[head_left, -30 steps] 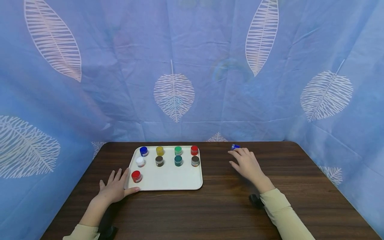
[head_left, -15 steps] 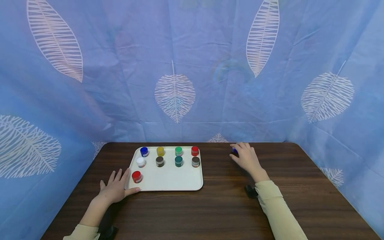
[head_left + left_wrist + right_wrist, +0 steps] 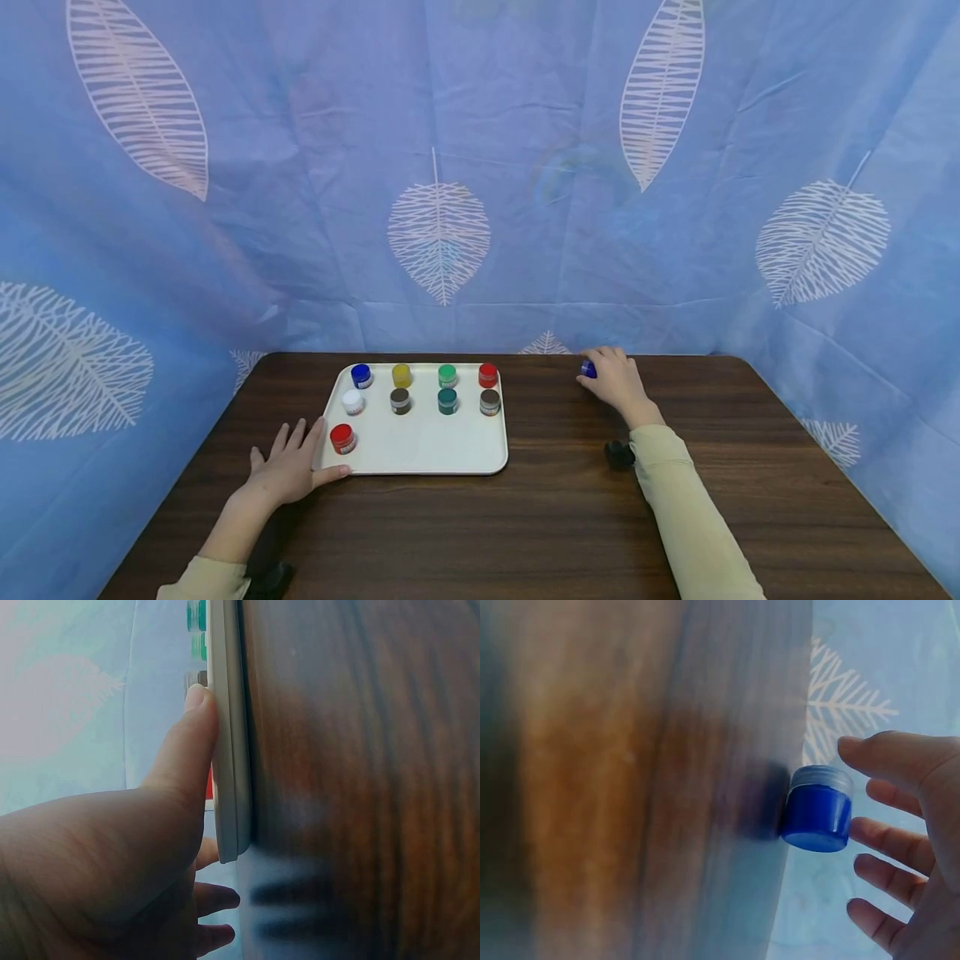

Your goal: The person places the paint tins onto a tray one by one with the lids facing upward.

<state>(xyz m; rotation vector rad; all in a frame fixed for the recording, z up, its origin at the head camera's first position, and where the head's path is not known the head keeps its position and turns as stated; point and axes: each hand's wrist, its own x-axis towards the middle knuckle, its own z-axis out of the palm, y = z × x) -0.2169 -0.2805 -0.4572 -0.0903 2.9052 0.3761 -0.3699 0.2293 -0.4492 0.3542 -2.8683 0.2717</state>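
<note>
In the head view my right hand (image 3: 617, 384) is at the table's far edge around a small blue paint jar (image 3: 588, 368). The right wrist view shows this jar (image 3: 817, 814) lying on its side, translucent lid end toward the thumb. Thumb and fingers are spread about it, the thumb tip apart from it. My left hand (image 3: 283, 477) lies with straight, spread fingers at the near left corner of a white tray (image 3: 420, 450). Its thumb (image 3: 187, 735) rests along the tray's near rim, the other fingers by the left side.
On the tray stand several paint jars in rows, among them a blue (image 3: 362, 377), a white (image 3: 352, 402), a yellow (image 3: 401, 376) and a red jar (image 3: 342, 439). The dark wooden table (image 3: 540, 525) ends at a blue leaf-patterned cloth (image 3: 517, 250).
My right hand has moved forward and slightly left, bringing its fingers around the blue paint jar. The left hand and the tray stay put.
</note>
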